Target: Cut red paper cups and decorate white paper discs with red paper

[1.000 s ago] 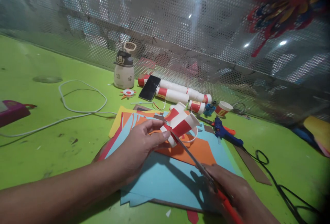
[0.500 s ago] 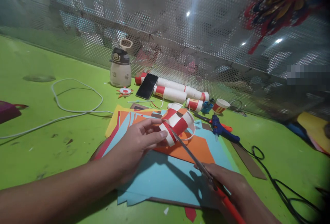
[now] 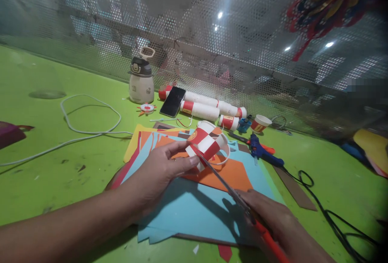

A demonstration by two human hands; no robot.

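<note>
My left hand [image 3: 162, 172] pinches a red-and-white paper cup [image 3: 206, 144] that is cut into strips, holding it above a stack of coloured paper sheets [image 3: 197, 202]. My right hand [image 3: 277, 224] grips red-handled scissors [image 3: 230, 192]. Their blades reach up and left into the cup's cut edge. Both hands are closed on what they hold.
On the green table [image 3: 60, 166] lie a white cable [image 3: 87, 127], a beige bottle [image 3: 141, 80], a phone [image 3: 173, 101] leaning on stacked paper cups [image 3: 209, 109], a single cup [image 3: 260, 124], a blue glue gun [image 3: 263, 152] and its black cord [image 3: 330, 218]. Perforated metal mesh [image 3: 212, 32] closes the back.
The cup has turned slightly in my left hand while the scissor blades stay at its edge. The view has shifted a little.
</note>
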